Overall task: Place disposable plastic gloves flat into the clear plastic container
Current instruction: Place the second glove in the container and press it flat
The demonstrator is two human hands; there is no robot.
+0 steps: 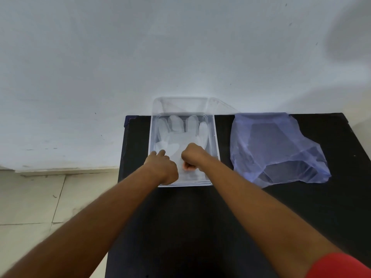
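A clear plastic container [214,135] sits at the back of the black table, its lid tipped up against the wall. A translucent disposable glove [180,135] lies flat inside it, fingers spread toward the wall. My left hand [160,167] rests inside the container's near left part, fingers curled down on the glove's cuff side. My right hand [192,157] is a closed fist pressing on the glove near its palm. Whether either hand pinches the film is hidden by the knuckles.
A crumpled bluish plastic bag [277,149] lies on the black table [261,217] to the right of the container. A white wall stands directly behind the table. Tiled floor [30,197] shows to the left.
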